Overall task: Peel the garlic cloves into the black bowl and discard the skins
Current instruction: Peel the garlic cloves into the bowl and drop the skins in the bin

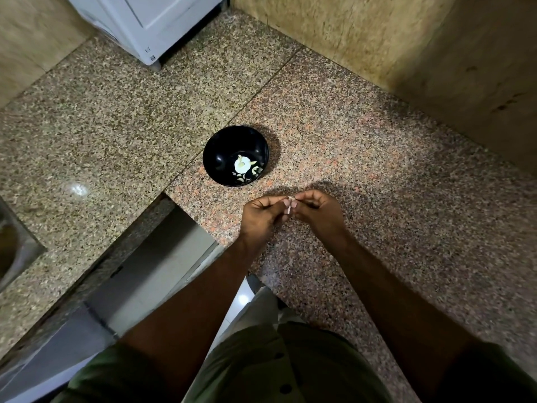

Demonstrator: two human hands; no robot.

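- Left hand and right hand both pinch 1 garlic clove, seemingly half-peeled.
- Black bowl holds pale peeled cloves on the granite counter.

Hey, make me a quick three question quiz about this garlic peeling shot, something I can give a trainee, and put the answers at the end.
1. True or false: the black bowl stands on the granite counter beyond both hands.
2. What do the left hand and right hand hold between them?
A. a knife
B. a garlic clove
C. a spoon
3. Fill in: the bowl holds pale garlic pieces lying on its ____.

Key
1. True.
2. B. Fingertips of both hands pinch the clove above the counter.
3. Bottom. Whether they are cloves or skins is hard to tell.
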